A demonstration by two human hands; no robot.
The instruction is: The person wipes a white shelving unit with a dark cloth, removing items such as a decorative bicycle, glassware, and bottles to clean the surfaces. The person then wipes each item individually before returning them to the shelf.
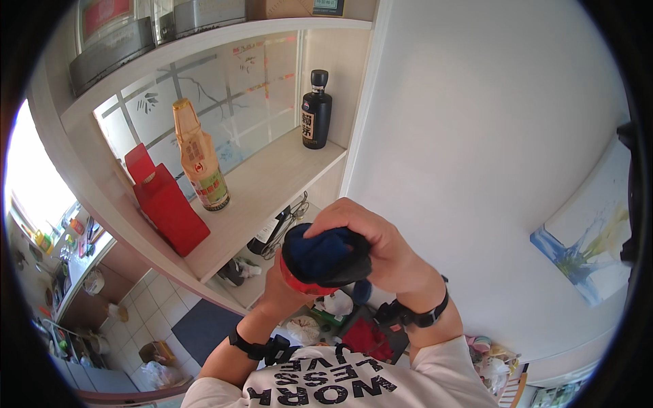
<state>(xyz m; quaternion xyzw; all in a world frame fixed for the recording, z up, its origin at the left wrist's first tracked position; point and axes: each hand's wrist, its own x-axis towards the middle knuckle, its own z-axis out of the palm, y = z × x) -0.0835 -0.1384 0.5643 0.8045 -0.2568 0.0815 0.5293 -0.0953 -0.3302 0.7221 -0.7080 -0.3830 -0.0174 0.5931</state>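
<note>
My left hand (285,288) is closed around a red container (308,288), mostly hidden beneath a dark blue cloth (324,252). From the right, my right hand (375,234) grips the cloth at the container's top. Beyond my hands, a wooden shelf (265,176) bears a black liquor bottle (316,115) at its right end. A paper-wrapped bottle with a gold cap (199,158) stands farther left. Beside it is a red box (171,211) with its top flap raised.
Metal tins (115,51) line the upper shelf. A lower shelf holds cables (293,219) and a dark object (232,273). A white wall (474,127) with a painting (586,245) rises on the right. Bags and a box (157,352) lie on the tiled floor, lower left.
</note>
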